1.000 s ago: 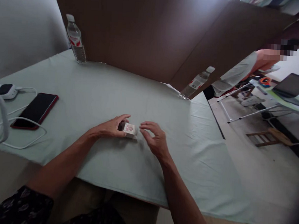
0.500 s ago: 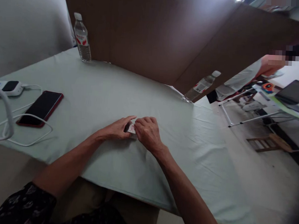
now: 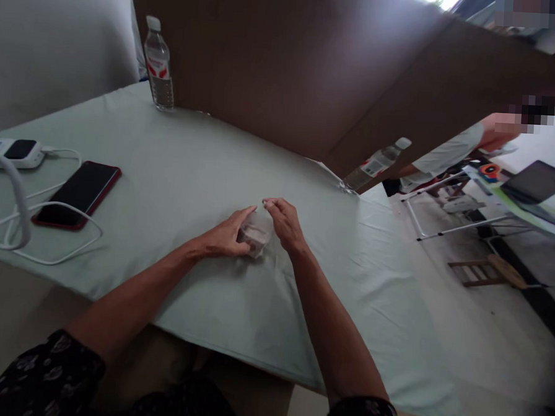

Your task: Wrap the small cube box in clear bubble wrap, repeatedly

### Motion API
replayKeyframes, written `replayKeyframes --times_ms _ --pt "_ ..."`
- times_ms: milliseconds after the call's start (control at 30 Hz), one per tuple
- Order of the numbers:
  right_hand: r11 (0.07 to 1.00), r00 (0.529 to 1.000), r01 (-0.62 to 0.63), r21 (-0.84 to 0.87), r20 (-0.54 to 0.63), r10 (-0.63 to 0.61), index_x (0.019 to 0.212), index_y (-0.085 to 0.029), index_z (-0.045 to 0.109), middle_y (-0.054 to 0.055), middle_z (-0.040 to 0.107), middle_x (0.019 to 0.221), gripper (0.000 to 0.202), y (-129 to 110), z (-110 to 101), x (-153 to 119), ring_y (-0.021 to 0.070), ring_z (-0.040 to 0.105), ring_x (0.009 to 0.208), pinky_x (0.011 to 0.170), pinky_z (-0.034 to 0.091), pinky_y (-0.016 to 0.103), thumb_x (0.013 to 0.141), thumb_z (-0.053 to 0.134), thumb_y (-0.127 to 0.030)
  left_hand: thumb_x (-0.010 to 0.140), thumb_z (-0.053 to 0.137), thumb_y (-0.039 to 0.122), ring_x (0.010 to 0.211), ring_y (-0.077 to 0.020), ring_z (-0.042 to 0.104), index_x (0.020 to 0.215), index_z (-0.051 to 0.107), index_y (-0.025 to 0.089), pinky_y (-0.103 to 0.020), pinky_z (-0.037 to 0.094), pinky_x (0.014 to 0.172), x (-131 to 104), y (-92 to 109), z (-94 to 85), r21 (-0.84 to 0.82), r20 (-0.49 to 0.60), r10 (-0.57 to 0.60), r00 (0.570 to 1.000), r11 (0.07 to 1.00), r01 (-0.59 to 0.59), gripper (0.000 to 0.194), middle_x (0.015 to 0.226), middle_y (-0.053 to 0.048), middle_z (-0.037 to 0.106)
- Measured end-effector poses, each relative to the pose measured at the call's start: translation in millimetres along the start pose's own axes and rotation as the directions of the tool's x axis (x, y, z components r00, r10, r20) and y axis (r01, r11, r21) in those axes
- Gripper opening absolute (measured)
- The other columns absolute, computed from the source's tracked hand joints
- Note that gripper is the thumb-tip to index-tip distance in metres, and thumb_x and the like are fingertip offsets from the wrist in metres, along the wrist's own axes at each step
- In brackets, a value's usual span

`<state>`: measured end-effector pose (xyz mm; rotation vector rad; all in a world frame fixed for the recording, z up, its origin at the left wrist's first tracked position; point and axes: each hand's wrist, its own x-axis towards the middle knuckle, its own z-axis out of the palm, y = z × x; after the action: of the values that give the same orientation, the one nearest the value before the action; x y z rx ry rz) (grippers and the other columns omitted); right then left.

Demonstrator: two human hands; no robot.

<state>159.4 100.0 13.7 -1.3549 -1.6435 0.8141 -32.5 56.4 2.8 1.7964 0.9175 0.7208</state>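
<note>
Small box (image 3: 256,237) between left hand (image 3: 233,233), gripping it, apparently to steady it, and right hand (image 3: 282,224), curled beside it, cannot tell if pinching anything. Beyond both, brown panel (image 3: 275,65) closing off the far side; bottle (image 3: 159,70) past the left, second bottle (image 3: 378,161) past the right; phone (image 3: 85,187), white cable (image 3: 26,223) left of both.

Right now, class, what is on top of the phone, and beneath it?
A white cable crosses over the phone at its near end. Pale green tablecloth shows around it; whatever is directly beneath is covered.
</note>
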Motion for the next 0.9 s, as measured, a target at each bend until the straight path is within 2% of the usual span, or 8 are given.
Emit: replayKeyframes --times_ms 133,233,333,433,533,700,800,900 --pt "0.981 0.987 -0.150 0.126 -0.036 0.155 0.073 -0.019 0.068 0.001 0.066 0.074 0.025 2 1 26 0.0164 0.057 0.075 0.074 0.044 0.031 0.074 0.063 -0.043 0.068 0.070 0.030 0.134 -0.0339 0.048 0.160 0.019 0.017 -0.048 0.040 0.111 2 -2 -0.1 -0.114 -0.020 -0.029 0.999 0.993 0.027 0.106 0.158 -0.021 0.033" --pt "0.962 0.967 -0.197 0.188 -0.123 0.222 0.068 -0.018 0.065 0.002 0.067 0.076 0.022 7 0 37 0.0156 0.058 0.076 0.072 0.044 0.030 0.071 0.061 -0.040 0.068 0.069 0.030 0.125 -0.0313 0.054 0.157 0.027 0.019 -0.047 0.044 0.105 3 -3 -1.1 -0.159 -0.013 -0.032 0.999 0.987 0.030 0.099 0.156 -0.020 0.037" --pt "0.938 0.933 -0.198 0.283 -0.238 0.268 0.076 -0.019 0.065 0.005 0.071 0.089 0.028 15 -3 29 0.0161 0.063 0.082 0.071 0.046 0.028 0.076 0.055 -0.046 0.067 0.069 0.033 0.119 -0.0290 0.056 0.150 0.038 0.016 -0.044 0.046 0.102 4 -2 -3.0 -0.171 -0.021 -0.071 0.997 0.983 0.066 0.090 0.150 -0.019 0.044" --pt "0.903 0.918 -0.224 0.368 -0.232 0.322 0.084 -0.020 0.064 0.006 0.072 0.097 0.036 23 -9 5 0.0159 0.064 0.080 0.066 0.046 0.027 0.076 0.058 -0.055 0.066 0.069 0.035 0.110 -0.0267 0.060 0.138 0.051 0.013 -0.042 0.048 0.097 5 0 -5.0 -0.154 -0.023 -0.152 0.988 0.977 0.147 0.077 0.130 -0.017 0.059" --pt "0.924 0.941 -0.255 0.284 -0.149 0.305 0.094 -0.020 0.064 0.007 0.071 0.097 0.045 30 -12 -18 0.0172 0.064 0.079 0.064 0.047 0.028 0.072 0.064 -0.059 0.066 0.068 0.037 0.097 -0.0237 0.062 0.117 0.064 0.015 -0.039 0.050 0.090 5 1 -5.1 -0.069 -0.022 -0.158 0.987 0.985 0.156 0.055 0.112 -0.011 0.065" --pt "0.976 0.979 -0.190 0.107 -0.050 0.197 0.105 -0.019 0.064 0.001 0.067 0.079 0.050 35 -5 -26 0.0169 0.060 0.072 0.070 0.049 0.032 0.063 0.073 -0.044 0.067 0.065 0.041 0.083 -0.0200 0.060 0.094 0.065 0.018 -0.034 0.049 0.078 4 2 -4.0 -0.022 -0.046 -0.132 0.990 0.991 0.131 0.036 0.097 -0.005 0.065" --pt "0.981 0.990 -0.130 0.145 -0.030 0.136 0.102 -0.019 0.064 0.000 0.067 0.078 0.040 33 2 -20 0.0163 0.060 0.072 0.072 0.049 0.031 0.068 0.065 -0.041 0.068 0.064 0.045 0.085 -0.0204 0.060 0.085 0.064 0.018 -0.032 0.047 0.078 2 3 -5.7 -0.077 -0.010 -0.098 0.995 0.992 0.097 0.032 0.093 -0.005 0.064" --pt "0.972 0.987 -0.096 0.215 -0.102 0.121 0.099 -0.021 0.062 -0.001 0.066 0.079 0.035 30 6 -12 0.0156 0.059 0.071 0.070 0.049 0.030 0.072 0.061 -0.043 0.072 0.064 0.049 0.088 -0.0213 0.060 0.083 0.064 0.018 -0.032 0.047 0.079 1 5 -6.6 -0.166 0.007 -0.110 0.994 0.980 0.110 0.034 0.091 -0.005 0.065"
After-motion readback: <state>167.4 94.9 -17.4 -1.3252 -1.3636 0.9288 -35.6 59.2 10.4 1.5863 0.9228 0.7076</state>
